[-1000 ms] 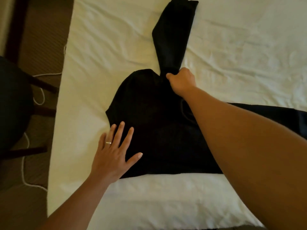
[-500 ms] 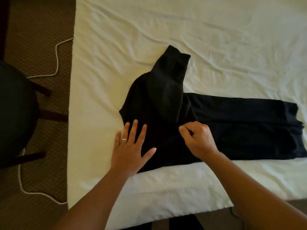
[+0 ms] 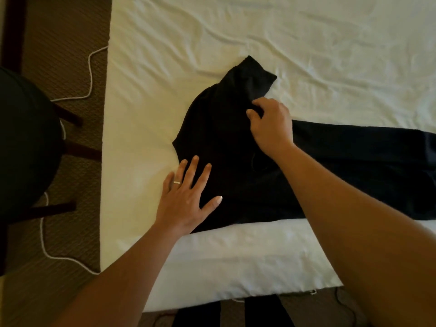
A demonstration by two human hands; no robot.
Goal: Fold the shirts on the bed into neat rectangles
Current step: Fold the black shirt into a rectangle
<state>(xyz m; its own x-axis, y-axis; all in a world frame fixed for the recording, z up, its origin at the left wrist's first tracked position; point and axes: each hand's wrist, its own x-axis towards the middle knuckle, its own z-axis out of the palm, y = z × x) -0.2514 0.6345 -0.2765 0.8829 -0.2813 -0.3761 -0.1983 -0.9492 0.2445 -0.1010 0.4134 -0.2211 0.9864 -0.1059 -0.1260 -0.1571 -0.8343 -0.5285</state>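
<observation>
Black cloth, 1 shirt (image 3: pixel 236 166), lies spread near the front edge of the bed (image 3: pixel 330 67), its length running off to our right. Our left hand (image 3: pixel 186 199) presses flat on it, fingers straight and spread. Our right hand (image 3: pixel 271 123) curls around the doubled-back sleeve (image 3: pixel 250 79). We judge this the sleeve-tucking step; next we should lay that sleeve flat inside the body's outline and smooth it.

There is one black shirt (image 3: pixel 236 142) on one white bed (image 3: pixel 236 256). There are two hands (image 3: pixel 186 201) and one ring (image 3: pixel 176 182). One white cord (image 3: pixel 89 64) and one dark chair (image 3: pixel 26 147) are on the floor.
</observation>
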